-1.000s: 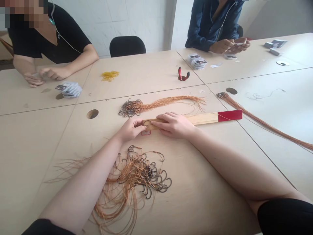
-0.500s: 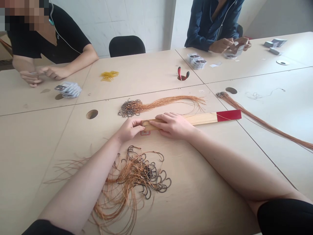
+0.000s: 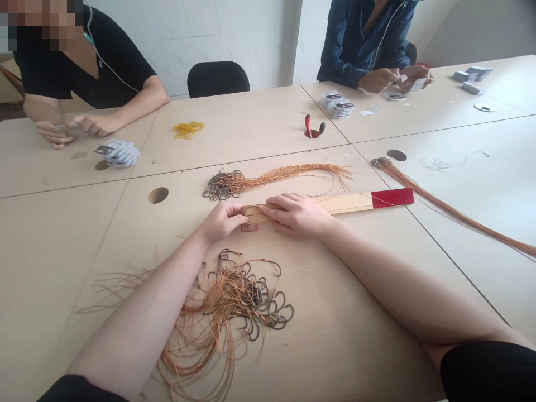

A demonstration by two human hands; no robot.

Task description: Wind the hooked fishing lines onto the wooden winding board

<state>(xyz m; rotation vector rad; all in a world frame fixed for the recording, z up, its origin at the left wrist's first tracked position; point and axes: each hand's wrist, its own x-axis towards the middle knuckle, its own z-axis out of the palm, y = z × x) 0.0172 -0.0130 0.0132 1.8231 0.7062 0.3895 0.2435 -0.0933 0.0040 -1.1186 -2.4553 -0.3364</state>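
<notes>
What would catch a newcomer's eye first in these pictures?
A wooden slat with a red end lies on the table, the left hand and right hand on its near end. Just below them sits a big tangle of dark hooks on orange lines. A smaller bundle of hooks lies just beyond the slat.

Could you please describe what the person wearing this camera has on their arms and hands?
The left sleeve and right sleeve are both black, and the forearms below them are bare. The left hand and right hand are ungloved, and no watch or bracelet shows.
</notes>
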